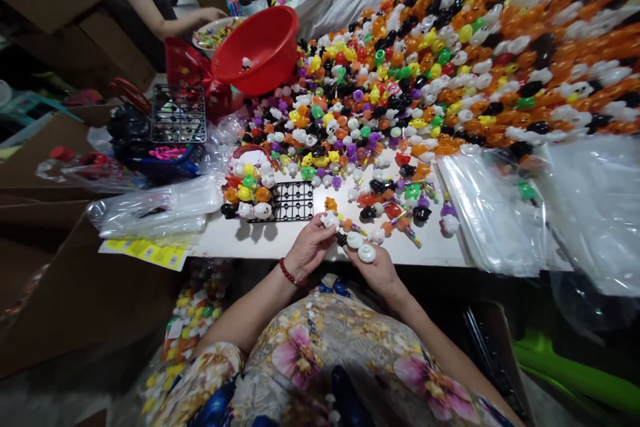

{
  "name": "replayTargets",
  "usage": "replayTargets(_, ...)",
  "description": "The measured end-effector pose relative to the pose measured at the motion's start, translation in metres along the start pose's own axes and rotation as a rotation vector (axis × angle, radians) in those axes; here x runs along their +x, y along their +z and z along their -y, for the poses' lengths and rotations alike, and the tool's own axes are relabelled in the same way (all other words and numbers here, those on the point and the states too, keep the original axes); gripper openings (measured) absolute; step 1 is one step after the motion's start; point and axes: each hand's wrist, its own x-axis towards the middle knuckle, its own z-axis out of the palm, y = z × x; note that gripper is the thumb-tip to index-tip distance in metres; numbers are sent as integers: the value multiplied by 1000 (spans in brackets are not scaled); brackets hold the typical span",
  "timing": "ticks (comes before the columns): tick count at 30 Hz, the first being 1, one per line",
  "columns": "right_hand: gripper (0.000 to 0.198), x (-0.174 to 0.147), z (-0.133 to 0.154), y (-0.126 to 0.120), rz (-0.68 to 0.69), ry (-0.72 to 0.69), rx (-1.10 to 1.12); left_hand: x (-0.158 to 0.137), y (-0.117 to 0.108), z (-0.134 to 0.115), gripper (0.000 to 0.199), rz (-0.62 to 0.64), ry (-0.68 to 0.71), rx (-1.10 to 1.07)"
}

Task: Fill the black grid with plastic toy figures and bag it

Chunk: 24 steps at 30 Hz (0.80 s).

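My left hand, with a dark red bead bracelet at the wrist, is closed in a pinch on a small white plastic figure. Close by, my right hand is closed around white round plastic pieces and a black ribbed piece; its fingers are partly hidden under them. Just beyond the hands lie loose figures, among them an orange one and several with striped, multicoloured sticks. A black grid rack stands left of them, its left part filled with upright figures.
A large heap of coloured plastic figures covers the table's back and right. Clear plastic bags lie at right and left. A red basin stands at back left, near another person's arm. Cardboard boxes flank the left.
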Motion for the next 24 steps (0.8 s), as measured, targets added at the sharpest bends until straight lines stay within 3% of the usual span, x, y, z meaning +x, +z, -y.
replayTargets(6, 34, -1, -3, 0, -11, 28, 5, -1, 0, 4, 44, 7, -38, -7)
replayTargets(14, 36, 0, 7, -4, -21, 109, 53, 3, 0, 9, 40, -111, -31, 40)
replayTargets(24, 50, 3, -4, -6, 69, 213, 209, 3, 0, 14, 38, -65, -63, 41)
